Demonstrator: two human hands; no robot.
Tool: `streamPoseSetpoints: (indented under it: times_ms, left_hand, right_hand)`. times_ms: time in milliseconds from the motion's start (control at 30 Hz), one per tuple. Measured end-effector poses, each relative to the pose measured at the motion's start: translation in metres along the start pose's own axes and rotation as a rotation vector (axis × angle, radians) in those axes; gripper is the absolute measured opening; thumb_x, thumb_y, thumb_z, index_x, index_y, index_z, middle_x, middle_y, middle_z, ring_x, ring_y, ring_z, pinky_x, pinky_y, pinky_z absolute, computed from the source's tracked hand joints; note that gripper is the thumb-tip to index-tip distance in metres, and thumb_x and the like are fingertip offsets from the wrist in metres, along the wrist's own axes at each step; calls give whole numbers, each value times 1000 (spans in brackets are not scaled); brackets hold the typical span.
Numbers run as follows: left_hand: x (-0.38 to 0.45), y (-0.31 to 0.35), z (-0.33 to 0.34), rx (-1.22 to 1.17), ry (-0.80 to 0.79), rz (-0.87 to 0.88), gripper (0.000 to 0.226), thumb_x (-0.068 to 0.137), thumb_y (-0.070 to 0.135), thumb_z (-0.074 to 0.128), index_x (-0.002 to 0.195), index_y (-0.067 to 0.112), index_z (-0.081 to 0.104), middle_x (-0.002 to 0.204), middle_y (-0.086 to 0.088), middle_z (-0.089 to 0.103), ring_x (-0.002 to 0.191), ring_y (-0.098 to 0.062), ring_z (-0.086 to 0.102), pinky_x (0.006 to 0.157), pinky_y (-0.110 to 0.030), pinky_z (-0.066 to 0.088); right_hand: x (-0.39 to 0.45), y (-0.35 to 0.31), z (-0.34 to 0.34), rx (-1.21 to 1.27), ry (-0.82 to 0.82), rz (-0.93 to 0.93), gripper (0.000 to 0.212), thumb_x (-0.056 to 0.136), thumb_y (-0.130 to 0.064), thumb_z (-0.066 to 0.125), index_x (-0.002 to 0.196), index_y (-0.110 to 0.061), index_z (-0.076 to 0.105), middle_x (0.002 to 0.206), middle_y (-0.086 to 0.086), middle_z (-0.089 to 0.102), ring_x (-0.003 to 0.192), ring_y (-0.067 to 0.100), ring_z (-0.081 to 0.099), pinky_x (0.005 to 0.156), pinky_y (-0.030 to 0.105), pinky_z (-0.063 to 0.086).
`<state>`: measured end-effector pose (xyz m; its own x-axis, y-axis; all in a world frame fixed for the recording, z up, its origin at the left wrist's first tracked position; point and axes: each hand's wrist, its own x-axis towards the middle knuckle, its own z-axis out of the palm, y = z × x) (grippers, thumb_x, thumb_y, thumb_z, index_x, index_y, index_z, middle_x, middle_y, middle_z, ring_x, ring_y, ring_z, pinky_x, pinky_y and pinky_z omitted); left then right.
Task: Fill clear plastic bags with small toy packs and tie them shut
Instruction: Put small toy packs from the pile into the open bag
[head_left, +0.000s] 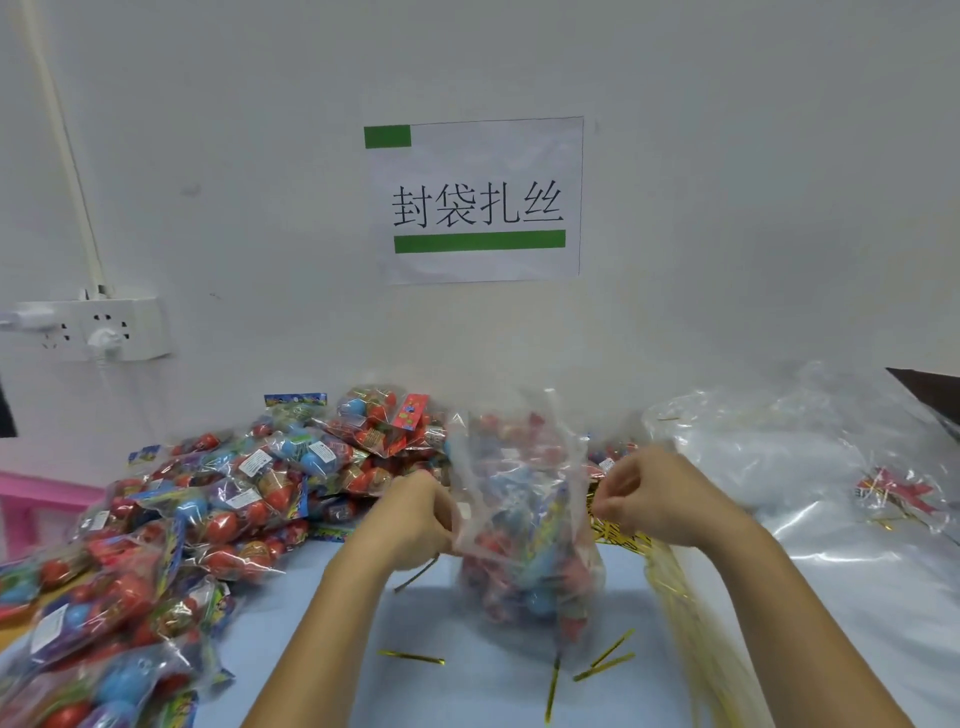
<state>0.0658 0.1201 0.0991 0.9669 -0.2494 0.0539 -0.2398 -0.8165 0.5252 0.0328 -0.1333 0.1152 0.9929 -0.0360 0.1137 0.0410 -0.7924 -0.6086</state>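
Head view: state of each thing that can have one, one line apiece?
Clear bag: upright, filled, mouth open, untied.
Left hand: pinches bag edge, holds a twist tie.
Right hand: curled at the gold tie bundle.
Loose ties: lying on table.
Wall socket: plug inserted.

Two hands (421, 519); one filled bag (524, 519); five loose gold ties (411, 657); one wall sign (475, 200).

I'm looking at a packing station in a small workshop: a printed paper sign (475, 200) reading 封袋扎丝 is hanging on the bare white wall, toy packs (208, 499) are piling up on the blue worktop (431, 613), and gold twist ties (411, 658) are lying scattered beside a stack of empty clear bags (810, 467).
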Motion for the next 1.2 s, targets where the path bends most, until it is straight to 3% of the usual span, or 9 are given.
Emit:
streamPoseSetpoints:
  times_ms: [100,200,300,367,467,533,667,967,1200]
  left_hand:
    - [-4,2,-28,-16,41,-3,21,82,6,78,101,15,76,93,1,75,79,-8,68,62,-15,51]
    - [-13,11,-46,-84,329,24,24,90,3,66,106,18,73,95,0,74,75,-4,63,56,-9,42]
    - [-23,37,-58,-225,711,248,28,92,-2,58,101,19,75,87,11,72,77,3,64,64,-1,43]
    - [-31,58,-59,-293,787,436,30,92,-3,58,101,21,74,90,19,70,86,5,64,71,-3,47]
    - [-39,81,-48,-277,673,617,32,91,-7,57,99,17,76,91,16,72,90,4,66,77,-9,51]
    - [-38,90,-38,-173,502,623,31,89,-7,55,95,15,77,88,8,74,83,-2,67,75,-14,51]
    - [-32,90,-22,113,317,428,33,88,-5,55,97,18,78,96,-1,71,83,-16,65,74,-27,52]
    - [-38,99,7,403,271,231,23,91,32,58,111,24,66,116,-2,58,108,-28,59,78,-35,42]
    - [-31,91,12,308,210,127,17,92,27,59,106,21,65,106,-1,56,99,-27,60,78,-38,49]
  right_hand:
    - [1,-5,-11,63,158,-29,11,88,-21,73,77,-21,75,77,2,72,74,19,69,63,26,51]
    - [0,-11,-12,173,283,-107,10,97,-20,61,92,-20,69,85,4,71,76,22,70,67,33,55]
    - [-5,-30,-14,404,399,-217,17,103,-39,50,111,-28,60,88,1,65,67,12,66,58,24,49]
    - [-7,-40,-16,450,391,-279,26,100,-55,42,117,-39,53,95,1,61,75,11,63,62,24,51]
    - [-11,-46,-17,326,298,-288,19,94,-58,52,111,-49,55,106,0,54,90,11,58,79,33,50]
    - [-15,-49,-17,189,233,-269,11,92,-40,64,101,-46,64,100,4,57,83,12,59,73,26,48]
    - [-17,-52,-18,59,160,-232,34,85,-5,56,79,-32,76,65,4,61,56,10,53,48,14,40]
    - [-22,-66,-17,-60,74,-288,33,75,-3,59,62,-29,76,42,-16,51,46,3,48,41,10,34]
    - [-20,-65,-11,-139,75,-257,31,79,-1,62,88,-26,79,59,-11,51,54,9,52,46,17,37]
